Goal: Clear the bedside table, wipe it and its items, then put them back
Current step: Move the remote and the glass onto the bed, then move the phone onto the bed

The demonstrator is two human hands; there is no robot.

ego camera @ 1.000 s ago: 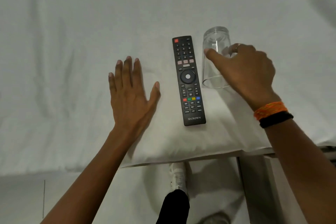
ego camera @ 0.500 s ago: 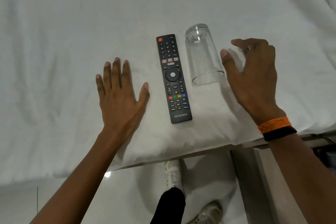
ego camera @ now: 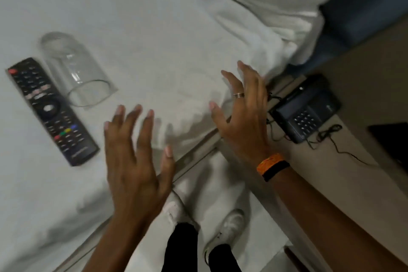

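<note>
Remote [ego camera: 51, 111] and glass [ego camera: 75, 70], tipped on its side, lie just beside each other on the bed [ego camera: 154, 28], both hands empty with fingers spread: left hand [ego camera: 138, 161] over the bed edge, right hand [ego camera: 242, 115] near the phone [ego camera: 306, 108] on the tabletop [ego camera: 364, 73].

White bed [ego camera: 154, 28], sheet creased. Black remote [ego camera: 51, 110] lies flat on it, buttons up. Clear glass [ego camera: 75, 70] on its side just beside remote, open mouth toward bed edge. Right of bed, tan bedside table [ego camera: 364, 62]: dark telephone [ego camera: 306, 108] at corner nearest bed, thin cord [ego camera: 340, 150] trailing loose across top. Dark flat item [ego camera: 390, 139] at far right, cut off by frame.
</note>
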